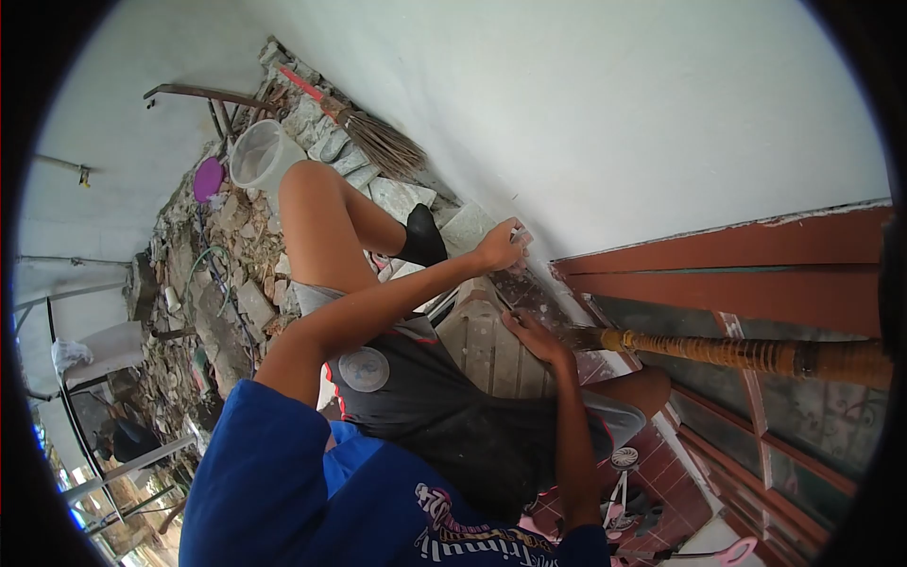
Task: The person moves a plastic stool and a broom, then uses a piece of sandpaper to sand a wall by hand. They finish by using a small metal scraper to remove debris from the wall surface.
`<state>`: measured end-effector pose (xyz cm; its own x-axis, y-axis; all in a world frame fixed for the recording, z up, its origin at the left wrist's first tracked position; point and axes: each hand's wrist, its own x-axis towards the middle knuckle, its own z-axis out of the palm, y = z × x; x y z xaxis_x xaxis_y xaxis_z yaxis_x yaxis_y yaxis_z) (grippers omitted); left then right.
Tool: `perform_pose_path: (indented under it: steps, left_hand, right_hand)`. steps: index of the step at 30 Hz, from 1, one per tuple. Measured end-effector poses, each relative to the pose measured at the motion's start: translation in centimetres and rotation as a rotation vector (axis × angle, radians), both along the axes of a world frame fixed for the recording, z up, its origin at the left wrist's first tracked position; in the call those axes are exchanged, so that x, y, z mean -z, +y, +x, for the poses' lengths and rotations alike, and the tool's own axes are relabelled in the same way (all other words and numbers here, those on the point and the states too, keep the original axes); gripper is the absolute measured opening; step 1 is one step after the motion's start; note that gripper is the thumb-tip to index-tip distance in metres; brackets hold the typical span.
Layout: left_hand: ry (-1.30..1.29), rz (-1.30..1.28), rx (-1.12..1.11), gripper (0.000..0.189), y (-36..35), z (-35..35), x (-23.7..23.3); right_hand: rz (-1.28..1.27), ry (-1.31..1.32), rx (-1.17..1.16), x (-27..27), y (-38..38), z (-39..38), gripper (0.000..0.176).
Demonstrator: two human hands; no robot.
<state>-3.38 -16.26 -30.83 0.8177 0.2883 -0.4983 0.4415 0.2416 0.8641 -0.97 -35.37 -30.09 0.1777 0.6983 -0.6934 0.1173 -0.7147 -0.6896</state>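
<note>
My left hand [501, 246] reaches to the base of the white wall. Its fingers are bent round a small pale object [521, 238] that I cannot make out. My right hand [534, 338] lies against the far end of a dusty grey slatted surface [491, 350] between my legs, fingers stretched out, beside a ringed brown pole [718, 350]. Dark, speckled floor [534, 298] shows between the hands and the wall.
Rubble [227, 312], a whitish bucket [265, 156], a purple lid [208, 180] and a broom [378, 142] lie at the upper left. Red-brown window frames [727, 283] stand at the right. A small fan [624, 460] is at the lower right.
</note>
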Motion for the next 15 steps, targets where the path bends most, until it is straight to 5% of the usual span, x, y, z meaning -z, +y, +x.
perform_pose_path:
  steps: [5, 10, 15]
  left_hand:
    - [0.021, 0.075, -0.046, 0.022, 2.0, -0.1, 2.6]
    - [-0.146, 0.632, -0.006, 0.015, 4.2, 0.3, 5.2]
    - [-0.271, 0.782, -0.01, 0.017, 6.7, 0.8, 4.5]
  right_hand:
    - [0.004, 0.019, -0.084, 0.2, -0.2, -0.1, 0.085]
    - [-0.013, 0.046, -0.063, -1.3, 0.0, -0.3, 0.083]
    - [-0.008, 0.073, -0.028, -1.8, 0.1, -0.5, 0.082]
